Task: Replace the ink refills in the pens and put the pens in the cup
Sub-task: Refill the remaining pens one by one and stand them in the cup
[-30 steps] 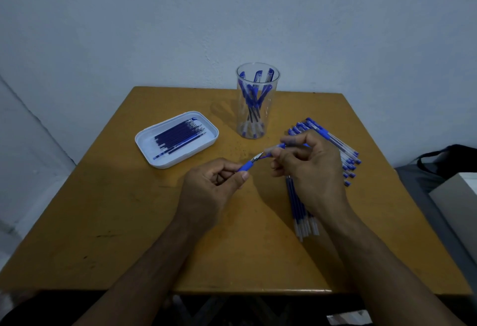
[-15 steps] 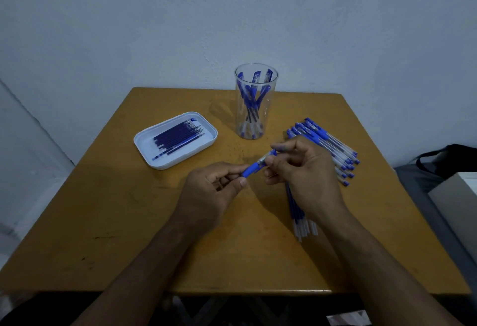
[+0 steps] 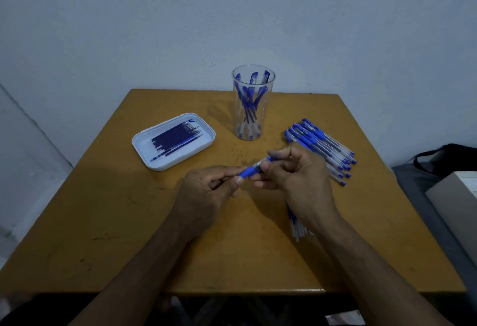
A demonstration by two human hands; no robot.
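Note:
Over the middle of the wooden table (image 3: 108, 235) I hold one blue pen (image 3: 254, 168) between both hands. My left hand (image 3: 206, 194) pinches its blue grip end; my right hand (image 3: 296, 178) curls round the barrel, hiding most of it. A clear plastic cup (image 3: 251, 103) with several blue pens stands behind the hands. A white tray (image 3: 144, 145) of dark ink refills lies to the left. A pile of blue pens (image 3: 322, 145) lies on the right, beyond my right hand.
A few refills or pen barrels (image 3: 296, 227) lie under my right wrist. A dark bag (image 3: 449, 155) and a grey box (image 3: 456, 204) sit off the table's right side. The wall is close behind the table.
My hands have drawn closer together along the pen, and less of it shows between them. Both hands have sunk slightly toward me.

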